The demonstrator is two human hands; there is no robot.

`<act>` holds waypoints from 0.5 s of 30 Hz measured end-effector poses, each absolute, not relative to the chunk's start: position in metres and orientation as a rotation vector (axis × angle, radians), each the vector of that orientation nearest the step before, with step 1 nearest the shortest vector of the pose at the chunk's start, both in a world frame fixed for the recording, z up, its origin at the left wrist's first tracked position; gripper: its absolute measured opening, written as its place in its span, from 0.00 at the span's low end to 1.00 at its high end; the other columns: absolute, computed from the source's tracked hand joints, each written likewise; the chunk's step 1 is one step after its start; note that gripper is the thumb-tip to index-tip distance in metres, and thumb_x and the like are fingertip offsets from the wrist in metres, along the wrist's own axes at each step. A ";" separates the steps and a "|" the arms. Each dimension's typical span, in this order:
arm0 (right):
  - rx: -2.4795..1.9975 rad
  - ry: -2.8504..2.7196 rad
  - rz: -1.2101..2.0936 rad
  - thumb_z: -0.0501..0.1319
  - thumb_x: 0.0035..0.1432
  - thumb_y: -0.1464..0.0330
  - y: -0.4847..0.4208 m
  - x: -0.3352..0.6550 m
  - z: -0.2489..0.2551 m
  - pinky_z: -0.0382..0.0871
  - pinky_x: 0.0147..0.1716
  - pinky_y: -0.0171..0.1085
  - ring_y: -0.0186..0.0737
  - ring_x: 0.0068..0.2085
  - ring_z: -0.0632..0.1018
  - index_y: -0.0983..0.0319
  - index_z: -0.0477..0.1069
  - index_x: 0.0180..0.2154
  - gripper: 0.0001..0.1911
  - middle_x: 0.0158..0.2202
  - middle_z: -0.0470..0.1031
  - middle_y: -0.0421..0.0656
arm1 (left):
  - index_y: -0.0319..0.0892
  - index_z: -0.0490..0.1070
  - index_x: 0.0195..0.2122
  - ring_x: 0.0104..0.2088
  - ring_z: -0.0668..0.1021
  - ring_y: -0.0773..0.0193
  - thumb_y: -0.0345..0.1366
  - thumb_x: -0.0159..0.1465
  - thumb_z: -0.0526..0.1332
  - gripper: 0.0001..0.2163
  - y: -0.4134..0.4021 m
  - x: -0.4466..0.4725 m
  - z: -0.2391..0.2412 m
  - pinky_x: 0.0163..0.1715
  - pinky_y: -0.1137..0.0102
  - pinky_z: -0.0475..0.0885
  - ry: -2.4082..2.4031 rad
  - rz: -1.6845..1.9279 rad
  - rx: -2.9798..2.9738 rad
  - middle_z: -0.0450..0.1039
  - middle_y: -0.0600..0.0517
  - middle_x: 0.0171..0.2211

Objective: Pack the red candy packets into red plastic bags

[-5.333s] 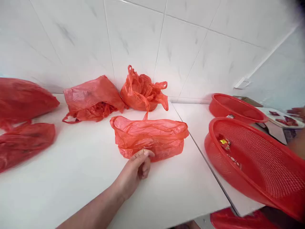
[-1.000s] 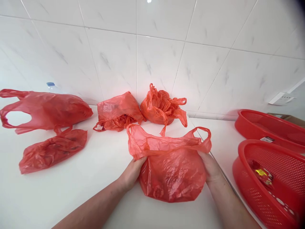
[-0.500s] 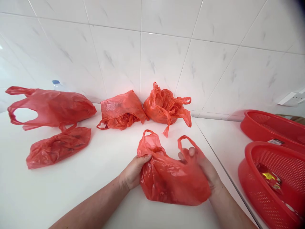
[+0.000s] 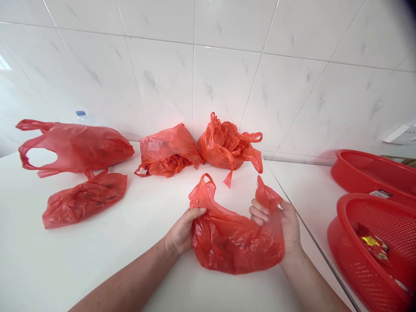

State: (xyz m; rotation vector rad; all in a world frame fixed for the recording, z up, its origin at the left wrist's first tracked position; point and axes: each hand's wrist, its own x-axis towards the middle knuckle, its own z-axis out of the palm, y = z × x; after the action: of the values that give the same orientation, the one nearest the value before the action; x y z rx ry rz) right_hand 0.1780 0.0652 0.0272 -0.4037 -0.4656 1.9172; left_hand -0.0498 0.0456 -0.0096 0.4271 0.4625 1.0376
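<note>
Between my hands hangs a red plastic bag (image 4: pixel 238 245), thin and see-through, with darker shapes inside that I cannot make out. My left hand (image 4: pixel 183 229) grips its left side below the upright handle loop, thumb on top. At the other side, my right hand (image 4: pixel 282 221) is closed on the right handle, whose tip points up above the fingers. The bag's mouth sags between the two handles. Behind it lie another red bag (image 4: pixel 169 145) with crumpled film at its mouth and a red bowl-shaped bundle of bags (image 4: pixel 224 149).
To the left, a large filled red bag (image 4: pixel 87 145) lies behind a smaller one (image 4: pixel 84 199); a blue-capped bottle (image 4: pixel 81 114) stands behind them. On the right are two red baskets, the nearer basket (image 4: pixel 344 234) holding a packet (image 4: pixel 373 245). A tiled wall (image 4: pixel 224 78) backs the white table (image 4: pixel 146 242).
My right hand has shifted its grip and drawn the right handle up and outward, so its loop is now gathered to a point. My left hand keeps its hold.
</note>
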 end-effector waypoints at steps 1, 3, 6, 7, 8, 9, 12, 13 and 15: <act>-0.413 -0.502 1.893 0.62 0.49 0.59 0.065 0.176 0.028 0.67 0.22 0.29 0.27 0.21 0.65 0.60 0.66 0.26 0.12 0.21 0.62 0.35 | 0.36 0.75 0.38 0.36 0.80 0.55 0.34 0.58 0.62 0.09 0.045 -0.049 -0.008 0.40 0.63 0.75 0.458 1.034 0.431 0.79 0.45 0.34; -0.482 -0.587 1.904 0.58 0.53 0.50 0.065 0.173 0.027 0.59 0.16 0.28 0.27 0.17 0.61 0.60 0.69 0.30 0.18 0.19 0.61 0.35 | 0.36 0.73 0.43 0.38 0.80 0.53 0.41 0.59 0.63 0.15 0.045 -0.047 -0.005 0.43 0.61 0.74 0.437 1.032 0.447 0.78 0.43 0.37; -0.598 -0.731 1.959 0.56 0.56 0.50 0.062 0.167 0.024 0.58 0.16 0.30 0.29 0.15 0.59 0.58 0.71 0.33 0.19 0.14 0.58 0.33 | 0.35 0.72 0.46 0.41 0.79 0.52 0.44 0.61 0.61 0.18 0.046 -0.043 -0.001 0.45 0.60 0.73 0.419 1.019 0.466 0.77 0.41 0.40; -0.625 -0.773 1.959 0.59 0.56 0.52 0.061 0.165 0.023 0.59 0.17 0.31 0.30 0.16 0.60 0.57 0.72 0.36 0.15 0.14 0.58 0.33 | 0.35 0.72 0.45 0.40 0.79 0.53 0.42 0.62 0.60 0.16 0.046 -0.042 0.000 0.45 0.61 0.72 0.419 1.020 0.466 0.77 0.41 0.39; -0.643 -0.800 1.948 0.62 0.55 0.56 0.060 0.162 0.022 0.61 0.20 0.32 0.31 0.17 0.62 0.56 0.72 0.39 0.13 0.14 0.60 0.32 | 0.36 0.73 0.43 0.39 0.79 0.55 0.40 0.63 0.60 0.13 0.046 -0.040 0.001 0.44 0.62 0.72 0.418 1.026 0.466 0.77 0.42 0.38; -0.656 -0.817 1.932 0.65 0.53 0.59 0.059 0.159 0.021 0.63 0.22 0.33 0.31 0.18 0.65 0.55 0.71 0.44 0.16 0.16 0.62 0.32 | 0.36 0.73 0.40 0.37 0.80 0.57 0.38 0.63 0.60 0.10 0.046 -0.039 0.001 0.43 0.64 0.73 0.421 1.034 0.466 0.77 0.44 0.37; -0.665 -0.841 1.940 0.69 0.49 0.63 0.059 0.149 0.015 0.65 0.26 0.33 0.32 0.22 0.69 0.55 0.68 0.51 0.27 0.23 0.69 0.34 | 0.37 0.73 0.32 0.29 0.78 0.65 0.33 0.60 0.63 0.04 0.048 -0.036 0.001 0.34 0.71 0.73 0.469 1.063 0.474 0.75 0.50 0.30; -0.670 -0.852 1.950 0.69 0.48 0.63 0.061 0.146 0.012 0.65 0.26 0.33 0.31 0.23 0.70 0.56 0.67 0.52 0.28 0.24 0.70 0.34 | 0.37 0.72 0.31 0.27 0.77 0.67 0.33 0.59 0.64 0.04 0.049 -0.035 0.001 0.31 0.72 0.72 0.495 1.069 0.486 0.74 0.52 0.28; -0.666 -0.870 1.961 0.70 0.47 0.63 0.065 0.140 0.006 0.64 0.26 0.31 0.30 0.23 0.70 0.58 0.66 0.53 0.31 0.25 0.71 0.35 | 0.38 0.72 0.29 0.24 0.75 0.70 0.33 0.57 0.66 0.05 0.053 -0.033 0.004 0.28 0.74 0.70 0.544 1.078 0.540 0.72 0.54 0.25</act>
State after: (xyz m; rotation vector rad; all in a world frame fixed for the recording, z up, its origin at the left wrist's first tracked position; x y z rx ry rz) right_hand 0.1405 0.0654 0.0064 -0.6661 -0.8702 1.9606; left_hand -0.0329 0.0532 0.0037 0.5398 0.5436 1.0778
